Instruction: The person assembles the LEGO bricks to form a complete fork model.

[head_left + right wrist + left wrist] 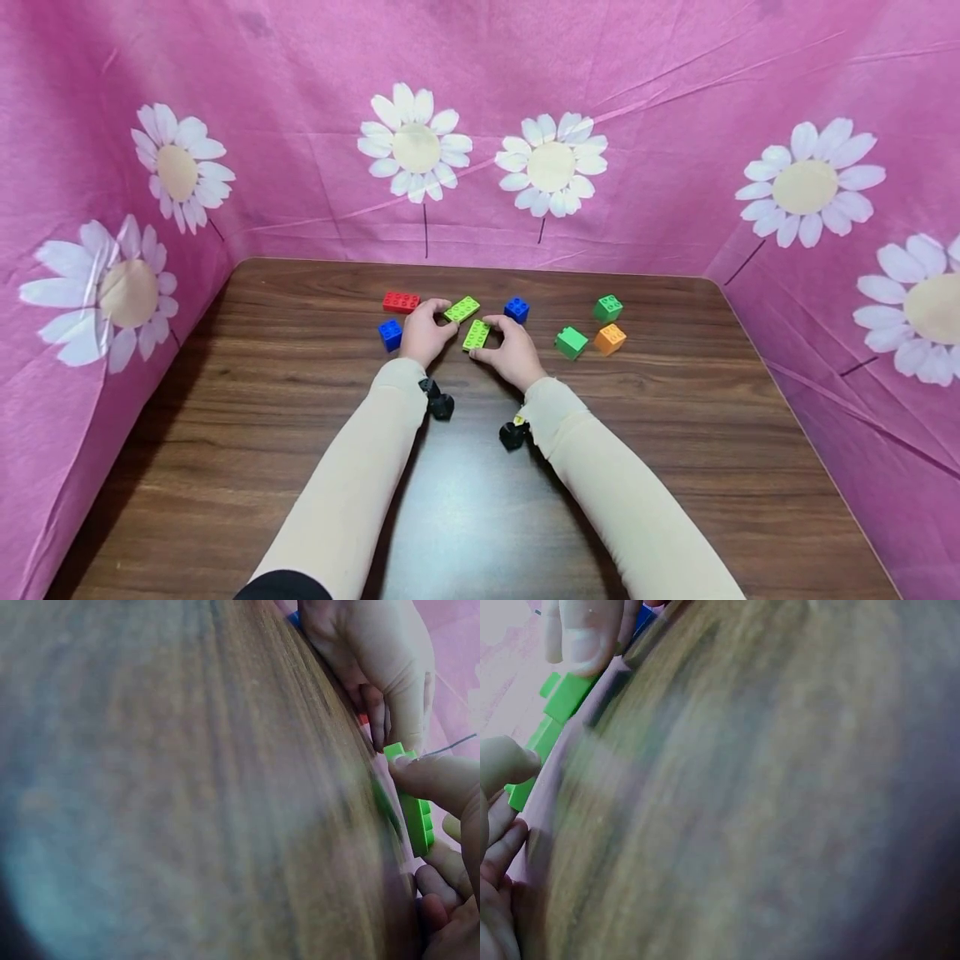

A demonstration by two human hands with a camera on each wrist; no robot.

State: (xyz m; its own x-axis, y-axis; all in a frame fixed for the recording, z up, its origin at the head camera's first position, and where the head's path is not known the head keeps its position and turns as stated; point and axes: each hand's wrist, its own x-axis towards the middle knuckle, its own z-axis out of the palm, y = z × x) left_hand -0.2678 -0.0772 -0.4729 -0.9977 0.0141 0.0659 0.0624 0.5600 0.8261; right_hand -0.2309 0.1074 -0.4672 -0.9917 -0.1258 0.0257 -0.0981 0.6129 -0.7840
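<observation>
Near the table's far middle, my left hand (426,336) pinches the left end of a flat lime-green toy brick (462,309) between thumb and fingers. My right hand (512,354) pinches a second lime-green brick (476,335) by its ends, slightly nearer to me and tilted. Both show studs on top. In the right wrist view, thumb and fingers grip this second brick (414,814) at its two ends. The left wrist view has the left thumb (506,765) on one brick (544,742), with the other brick (570,697) under the right hand's fingertip.
A red brick (401,302) and a blue brick (390,335) lie beside the left hand. Behind the right hand sits another blue brick (516,309). Farther right are two green bricks (608,308) and an orange brick (610,339). Pink flowered cloth (315,183) surrounds the wooden table (300,367).
</observation>
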